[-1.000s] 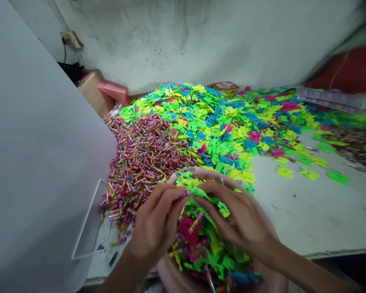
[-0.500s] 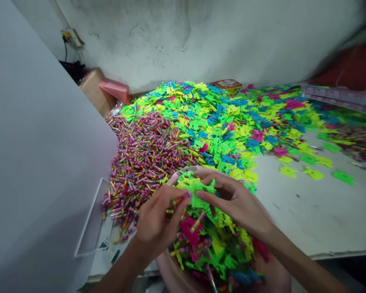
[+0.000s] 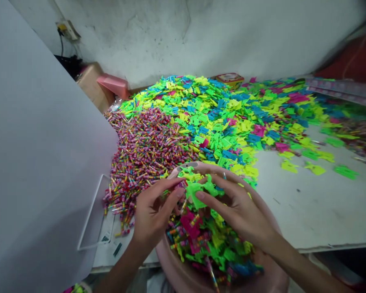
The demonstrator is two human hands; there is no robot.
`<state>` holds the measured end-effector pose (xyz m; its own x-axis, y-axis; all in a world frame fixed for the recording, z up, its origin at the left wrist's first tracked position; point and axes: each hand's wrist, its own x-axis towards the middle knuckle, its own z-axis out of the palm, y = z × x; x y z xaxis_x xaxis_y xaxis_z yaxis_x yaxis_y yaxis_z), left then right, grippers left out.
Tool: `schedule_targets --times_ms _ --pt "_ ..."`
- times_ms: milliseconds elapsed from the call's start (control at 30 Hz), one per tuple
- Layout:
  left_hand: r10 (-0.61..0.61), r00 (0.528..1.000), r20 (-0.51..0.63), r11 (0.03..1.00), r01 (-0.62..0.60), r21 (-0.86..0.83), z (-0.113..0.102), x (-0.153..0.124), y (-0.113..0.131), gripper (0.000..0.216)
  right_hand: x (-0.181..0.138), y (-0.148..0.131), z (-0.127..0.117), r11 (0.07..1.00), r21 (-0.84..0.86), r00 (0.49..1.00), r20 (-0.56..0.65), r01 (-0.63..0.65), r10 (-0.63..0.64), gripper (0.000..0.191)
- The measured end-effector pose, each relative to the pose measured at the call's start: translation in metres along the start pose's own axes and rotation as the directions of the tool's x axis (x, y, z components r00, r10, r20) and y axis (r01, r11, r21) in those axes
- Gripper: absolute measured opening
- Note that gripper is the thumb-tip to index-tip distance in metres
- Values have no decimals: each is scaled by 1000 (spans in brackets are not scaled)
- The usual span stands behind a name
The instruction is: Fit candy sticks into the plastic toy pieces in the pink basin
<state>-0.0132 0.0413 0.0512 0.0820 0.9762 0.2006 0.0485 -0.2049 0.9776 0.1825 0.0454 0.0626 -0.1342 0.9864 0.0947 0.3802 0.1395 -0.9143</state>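
Observation:
Pinched between the thumb and fingers of my left hand is a small pink-labelled tube, perhaps of candy. My right hand grips a flat bright-green plastic toy piece, its thumb on the near face. The two items meet or nearly meet; I cannot tell if they are joined. Both hands are over a pink basin. Inside it lie mixed green, yellow, blue and magenta pieces, some with tubes; a magenta piece shows below my hands.
A heap of pink-labelled tubes lies left on the white table. Behind the basin spreads a large pile of coloured plastic pieces. A white panel blocks the left. At the back are a cardboard box and a red scoop-like container.
My left fingers have shifted on the tube, and its pink label now shows upright beside the green piece. The green piece has tilted in my right hand. The view has moved slightly.

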Motion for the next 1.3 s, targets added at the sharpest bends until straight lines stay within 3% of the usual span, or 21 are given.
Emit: schedule_targets --times_ms 100,233,433,600,667,733,867,1000,1167,1300 --pt "131 991 -1 976 -129 173 -3 -2 0 19 -1 -2 -1 1000 -19 1000 10 3 -3 27" --pt "387 920 55 836 -376 399 -6 -2 0 25 -3 -3 1 1000 -8 1000 10 14 -14 22" --pt "481 862 160 735 -495 463 -11 -4 -3 31 -9 1 8 995 0 995 -3 95 -95 17" --pt "546 783 300 622 -618 481 -19 -1 -13 39 -7 6 13 999 -39 999 39 8 -7 25" --pt "531 772 349 548 -627 554 -18 0 -17 35 -3 9 17 999 -23 999 24 -24 25 28" --pt "447 801 398 432 -583 688 -13 0 -18 34 0 12 21 999 0 999 -19 -32 32 29" --pt "343 864 370 232 -459 857 1 -3 -15 68 2 12 29 995 85 998 -49 -45 50 26" --pt "372 845 384 220 -482 848 4 -3 -18 58 -2 13 33 977 187 992 -47 -105 116 30" --pt "417 792 446 226 -566 793 0 -4 -26 32 -2 19 35 980 147 983 -108 -132 148 36" --pt "437 792 425 251 -562 788 7 -4 -27 28 0 22 32 977 163 984 -95 -134 151 37"
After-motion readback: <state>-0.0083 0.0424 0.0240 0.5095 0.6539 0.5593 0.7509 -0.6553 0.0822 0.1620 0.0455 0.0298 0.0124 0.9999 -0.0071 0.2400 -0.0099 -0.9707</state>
